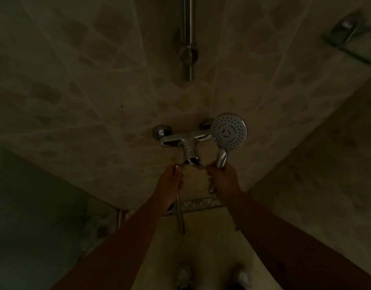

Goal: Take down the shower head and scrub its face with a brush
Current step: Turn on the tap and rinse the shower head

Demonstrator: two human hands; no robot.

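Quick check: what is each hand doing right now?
Left hand: grips the shower hose below the mixer tap.
Right hand: grips the shower head by its handle.

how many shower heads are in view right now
1. The shower head is off the wall rail, held by its handle in the right hand, face toward the camera, right of the mixer tap.

The shower head [229, 131] has a glossy chrome-looking rim and handle around a matt grey face dotted with small nozzles. The mixer tap [181, 139] and the wall rail [187, 38] are polished, reflective metal. The wall tiles [86, 80] look smooth, beige and marbled, with a dull sheen.
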